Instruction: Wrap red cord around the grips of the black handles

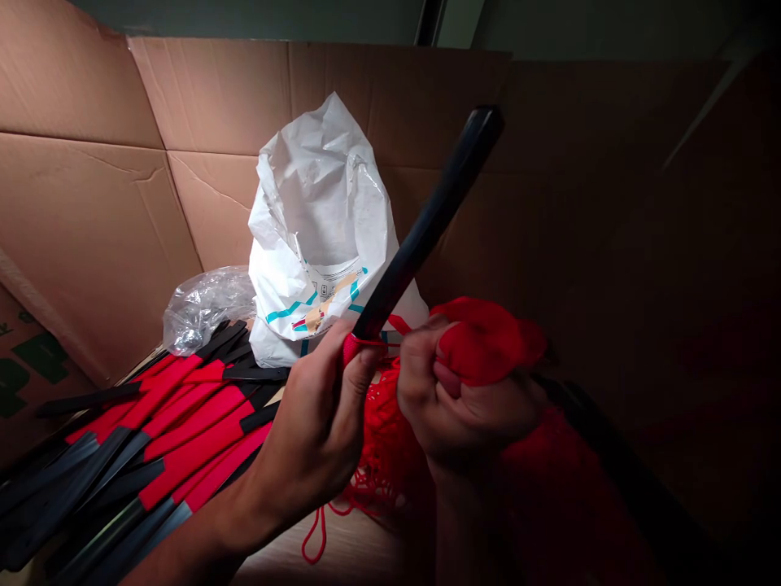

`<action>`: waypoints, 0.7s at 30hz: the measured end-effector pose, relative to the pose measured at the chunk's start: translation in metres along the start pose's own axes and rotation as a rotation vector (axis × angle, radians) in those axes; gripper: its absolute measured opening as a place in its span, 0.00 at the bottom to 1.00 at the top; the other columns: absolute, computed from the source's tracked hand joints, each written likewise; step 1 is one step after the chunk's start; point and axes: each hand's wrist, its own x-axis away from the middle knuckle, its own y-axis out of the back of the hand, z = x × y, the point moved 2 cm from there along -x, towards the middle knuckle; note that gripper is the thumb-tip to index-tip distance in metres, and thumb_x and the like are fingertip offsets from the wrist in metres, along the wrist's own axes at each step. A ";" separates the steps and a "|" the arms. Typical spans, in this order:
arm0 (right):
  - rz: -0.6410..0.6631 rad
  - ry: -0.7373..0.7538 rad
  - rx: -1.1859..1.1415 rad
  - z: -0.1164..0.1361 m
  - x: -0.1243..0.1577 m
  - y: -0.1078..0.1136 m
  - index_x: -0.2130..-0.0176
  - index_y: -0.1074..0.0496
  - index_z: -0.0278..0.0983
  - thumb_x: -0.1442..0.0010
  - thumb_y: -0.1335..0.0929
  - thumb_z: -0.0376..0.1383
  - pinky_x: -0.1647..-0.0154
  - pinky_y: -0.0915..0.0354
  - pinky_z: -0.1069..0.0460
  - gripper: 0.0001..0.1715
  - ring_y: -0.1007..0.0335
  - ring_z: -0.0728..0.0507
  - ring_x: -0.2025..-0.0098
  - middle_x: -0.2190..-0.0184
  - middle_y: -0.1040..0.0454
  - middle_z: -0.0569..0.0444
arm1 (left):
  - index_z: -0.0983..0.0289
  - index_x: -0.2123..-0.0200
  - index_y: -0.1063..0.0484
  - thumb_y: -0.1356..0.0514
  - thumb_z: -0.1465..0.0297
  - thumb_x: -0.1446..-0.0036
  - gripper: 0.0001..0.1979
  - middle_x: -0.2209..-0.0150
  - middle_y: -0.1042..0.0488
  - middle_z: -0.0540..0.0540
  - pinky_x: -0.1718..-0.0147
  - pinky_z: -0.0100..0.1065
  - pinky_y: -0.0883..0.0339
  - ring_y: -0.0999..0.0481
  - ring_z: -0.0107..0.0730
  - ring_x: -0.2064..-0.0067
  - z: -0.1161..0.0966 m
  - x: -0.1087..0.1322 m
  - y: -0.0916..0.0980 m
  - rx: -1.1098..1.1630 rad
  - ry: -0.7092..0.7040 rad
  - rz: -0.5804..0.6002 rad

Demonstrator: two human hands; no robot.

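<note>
My left hand is closed around a long black stick, which tilts up and to the right. A bit of red wrapping shows on the stick at my thumb. My right hand is a closed fist with a red bundle, perhaps cord or cloth, bulging from its top; what the fingers grip is partly hidden. Between the hands a short red strand stretches from the stick toward the right fist. Below them lies a tangled heap of red cord, with a loose loop on the table.
At left lies a pile of black sticks with red-wrapped middles. An open white plastic bag stands behind my hands, beside a crumpled clear bag. Cardboard walls enclose the back and left. The right side is dark.
</note>
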 end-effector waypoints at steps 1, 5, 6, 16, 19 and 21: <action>0.008 -0.007 -0.003 -0.001 0.000 0.000 0.80 0.46 0.41 0.43 0.28 0.21 0.75 0.32 0.53 0.29 0.36 0.51 0.82 0.86 0.41 0.65 | 0.59 0.59 0.30 0.45 0.57 0.23 0.14 0.69 0.33 0.47 0.72 0.30 0.41 0.39 0.25 0.72 0.001 0.001 0.000 0.031 0.018 0.016; -0.011 0.003 0.009 0.000 0.001 0.000 0.79 0.46 0.40 0.45 0.28 0.20 0.77 0.38 0.54 0.28 0.42 0.54 0.83 0.87 0.45 0.66 | 0.60 0.58 0.31 0.45 0.53 0.24 0.17 0.73 0.40 0.45 0.78 0.29 0.47 0.43 0.24 0.76 0.000 0.002 -0.002 0.203 0.082 0.109; -0.016 -0.001 -0.008 0.000 0.002 -0.001 0.79 0.46 0.40 0.45 0.28 0.20 0.78 0.40 0.54 0.28 0.44 0.54 0.83 0.87 0.45 0.66 | 0.60 0.58 0.31 0.46 0.51 0.24 0.19 0.73 0.41 0.45 0.79 0.28 0.47 0.43 0.23 0.76 -0.001 0.002 -0.002 0.249 0.090 0.114; 0.017 -0.124 -0.214 0.005 0.011 -0.010 0.80 0.45 0.40 0.41 0.28 0.21 0.80 0.39 0.54 0.28 0.38 0.53 0.85 0.87 0.37 0.66 | 0.62 0.67 0.35 0.44 0.47 0.27 0.25 0.77 0.49 0.41 0.85 0.21 0.52 0.52 0.18 0.80 0.010 0.003 -0.001 0.714 0.275 0.216; 0.135 -0.276 -0.315 0.008 0.014 -0.011 0.79 0.36 0.39 0.35 0.29 0.23 0.79 0.38 0.55 0.25 0.35 0.53 0.85 0.86 0.33 0.65 | 0.63 0.65 0.30 0.45 0.46 0.27 0.27 0.79 0.44 0.41 0.85 0.21 0.48 0.47 0.19 0.83 0.012 0.003 0.001 0.745 0.328 0.236; 0.210 -0.368 -0.355 0.009 0.014 -0.012 0.77 0.34 0.39 0.31 0.31 0.26 0.79 0.38 0.55 0.23 0.37 0.54 0.84 0.86 0.34 0.65 | 0.64 0.67 0.28 0.48 0.44 0.27 0.30 0.82 0.42 0.43 0.87 0.22 0.46 0.45 0.20 0.85 0.013 0.001 0.001 0.732 0.328 0.258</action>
